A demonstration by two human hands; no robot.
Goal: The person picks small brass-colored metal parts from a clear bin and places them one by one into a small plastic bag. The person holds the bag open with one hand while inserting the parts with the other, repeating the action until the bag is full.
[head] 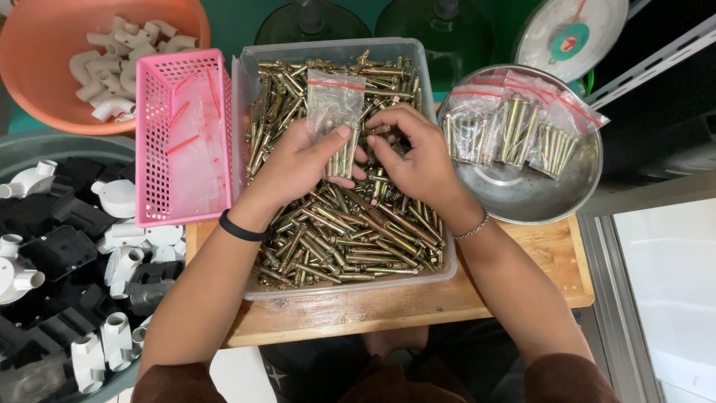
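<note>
A clear plastic bin full of brass-coloured anchor bolts sits on a small wooden table. My left hand holds a small clear zip bag upright over the bin, with a few bolts inside it. Just to the right, my right hand has its fingers closed on bolts from the pile, close to the bag's side. A black band is on my left wrist and a thin bracelet on my right.
A pink basket with empty zip bags stands left of the bin. At the right, a metal bowl holds filled bags of bolts. An orange bowl and a grey tub hold plastic fittings. A scale dial is behind.
</note>
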